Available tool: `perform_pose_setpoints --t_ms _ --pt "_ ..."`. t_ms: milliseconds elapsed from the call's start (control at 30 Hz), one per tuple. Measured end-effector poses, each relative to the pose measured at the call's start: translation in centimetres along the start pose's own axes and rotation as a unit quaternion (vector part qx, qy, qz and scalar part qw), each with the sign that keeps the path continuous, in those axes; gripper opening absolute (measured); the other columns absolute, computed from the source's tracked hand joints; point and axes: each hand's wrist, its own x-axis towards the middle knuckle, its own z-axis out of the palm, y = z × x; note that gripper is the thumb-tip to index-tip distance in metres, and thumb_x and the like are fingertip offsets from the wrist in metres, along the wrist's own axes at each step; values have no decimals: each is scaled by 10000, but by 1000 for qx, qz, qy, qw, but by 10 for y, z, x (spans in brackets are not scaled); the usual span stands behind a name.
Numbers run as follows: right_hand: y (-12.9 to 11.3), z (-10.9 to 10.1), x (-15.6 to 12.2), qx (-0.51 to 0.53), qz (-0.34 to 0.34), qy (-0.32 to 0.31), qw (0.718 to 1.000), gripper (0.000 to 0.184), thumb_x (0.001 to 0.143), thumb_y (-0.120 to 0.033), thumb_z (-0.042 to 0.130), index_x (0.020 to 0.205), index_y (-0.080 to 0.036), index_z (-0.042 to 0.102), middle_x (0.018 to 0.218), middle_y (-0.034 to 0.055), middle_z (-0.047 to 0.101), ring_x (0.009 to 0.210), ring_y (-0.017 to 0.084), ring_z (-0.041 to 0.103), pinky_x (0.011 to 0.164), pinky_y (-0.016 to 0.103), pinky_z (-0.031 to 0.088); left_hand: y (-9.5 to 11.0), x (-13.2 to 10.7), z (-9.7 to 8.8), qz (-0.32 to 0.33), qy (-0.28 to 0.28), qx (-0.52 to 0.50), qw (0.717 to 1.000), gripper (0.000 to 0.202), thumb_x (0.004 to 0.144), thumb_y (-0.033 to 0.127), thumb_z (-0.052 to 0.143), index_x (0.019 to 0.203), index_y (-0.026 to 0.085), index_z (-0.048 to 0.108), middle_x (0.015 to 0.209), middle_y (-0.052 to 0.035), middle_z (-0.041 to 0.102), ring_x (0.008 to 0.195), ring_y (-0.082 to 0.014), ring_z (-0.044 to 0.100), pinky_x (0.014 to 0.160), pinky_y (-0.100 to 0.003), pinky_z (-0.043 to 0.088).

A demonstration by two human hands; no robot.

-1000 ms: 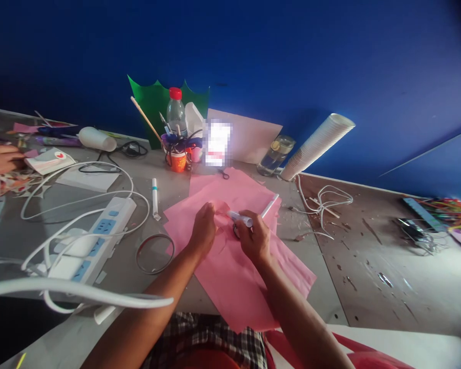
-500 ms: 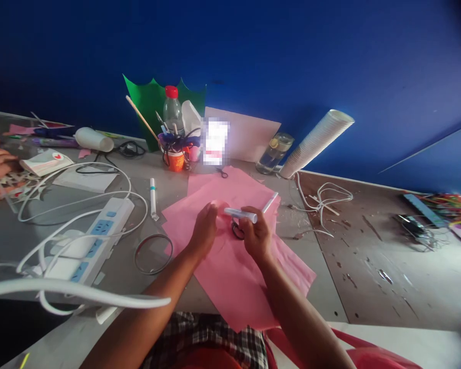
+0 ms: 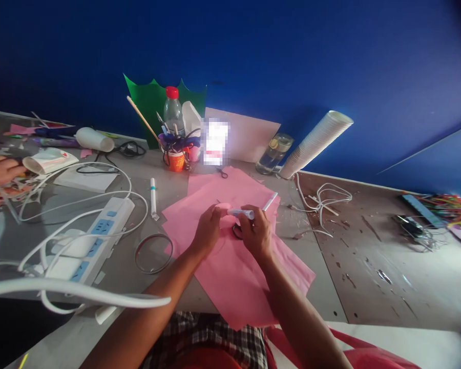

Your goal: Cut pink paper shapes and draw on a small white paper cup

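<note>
My left hand [image 3: 208,228] is closed in a pinch on a small piece of pink paper [image 3: 226,207]. Between the fingers of my right hand [image 3: 258,233] is a white pen-like tube [image 3: 240,212], its tip pointing left and meeting the pink piece. Exactly what kind of tube it is, I cannot tell. Both hands are over large overlapping sheets of pink paper [image 3: 238,279]. Black scissor-like handles [image 3: 237,231] show partly under my right hand. Behind it, a thin white strip [image 3: 270,201] lies on the paper.
A power strip [image 3: 100,238] with white cables, a roll of tape [image 3: 153,254] and a white pen [image 3: 152,197] lie leftward. Behind stand a lit phone [image 3: 215,142], a water jar [image 3: 274,154] and leaning stacked paper cups [image 3: 317,143]. Another person's hand [image 3: 2,170] is far left.
My right hand has turned and brought the tube closer to my left hand, with its tip now at the pink piece. The other person's hand at far left has shifted.
</note>
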Motion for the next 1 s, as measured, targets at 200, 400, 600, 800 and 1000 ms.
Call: perform_pose_setpoints --t_ms 200,400,600,800,1000 --pt "2 -8 1 -8 52 66 996 224 919 -377 548 990 -212 683 792 46 721 736 210 652 702 324 527 -4 5 -4 72 34 72 994 345 960 383 454 944 154 712 927 -75 731 900 -216 652 819 -307 494" --pt "-5 1 -4 22 13 7 1000 191 917 -353 559 1000 -233 683 843 50 732 762 207 663 692 315 531 -4 3 -2 67 15 40 997 339 949 416 477 921 159 697 906 -62 720 886 -211 645 786 -294 493" --pt "-3 5 -2 -12 -33 -14 999 157 927 -325 565 981 -235 681 856 54 745 726 194 645 763 332 525 -7 3 -1 45 14 10 999 314 941 409 492 894 168 687 921 -71 726 884 -213 662 756 -302 526" --pt "0 1 1 -28 28 50 998 229 923 -385 533 952 -215 684 791 45 709 745 209 641 715 329 524 -14 5 1 54 -31 -44 997 433 925 555 534 993 171 721 1061 -105 741 998 -252 687 842 -357 561" --pt "4 -4 4 36 118 125 984 255 912 -434 565 974 -204 657 749 17 673 657 166 619 616 281 482 -12 4 -1 55 9 11 998 396 941 514 520 931 164 706 964 -89 741 956 -247 675 863 -360 535"
